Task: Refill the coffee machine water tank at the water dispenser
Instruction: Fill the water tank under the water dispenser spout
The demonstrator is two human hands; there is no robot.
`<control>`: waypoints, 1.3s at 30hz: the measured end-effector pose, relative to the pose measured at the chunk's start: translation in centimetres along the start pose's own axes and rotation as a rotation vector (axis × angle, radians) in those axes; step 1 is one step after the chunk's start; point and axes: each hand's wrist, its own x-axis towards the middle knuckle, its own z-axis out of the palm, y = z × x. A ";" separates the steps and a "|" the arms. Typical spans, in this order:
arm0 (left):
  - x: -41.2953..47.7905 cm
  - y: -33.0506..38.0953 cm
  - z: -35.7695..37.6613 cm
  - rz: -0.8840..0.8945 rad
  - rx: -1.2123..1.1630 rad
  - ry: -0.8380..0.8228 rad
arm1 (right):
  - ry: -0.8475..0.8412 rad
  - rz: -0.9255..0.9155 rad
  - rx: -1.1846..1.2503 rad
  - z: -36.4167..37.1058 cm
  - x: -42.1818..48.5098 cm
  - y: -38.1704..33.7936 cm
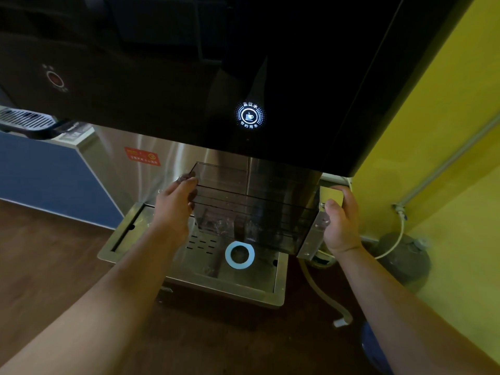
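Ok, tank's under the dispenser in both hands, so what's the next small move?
Probably free the right hand and tap the lit cup button. The left hand grips the other end of the smoky water tank, held above the drip tray, and no stream shows.

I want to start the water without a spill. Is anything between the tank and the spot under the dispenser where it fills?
Nothing visible blocks it. Both hands, left hand and right hand, hold the clear tank under the black front panel, above the drip tray. The spout itself is hidden.
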 end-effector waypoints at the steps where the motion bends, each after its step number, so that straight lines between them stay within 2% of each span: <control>1: 0.0 0.0 0.0 0.004 0.000 -0.002 | 0.000 -0.001 0.003 0.0 0.0 -0.1; 39: 0.9 -0.5 0.0 -0.015 -0.049 0.021 | 0.009 0.002 0.013 -0.1 0.3 0.0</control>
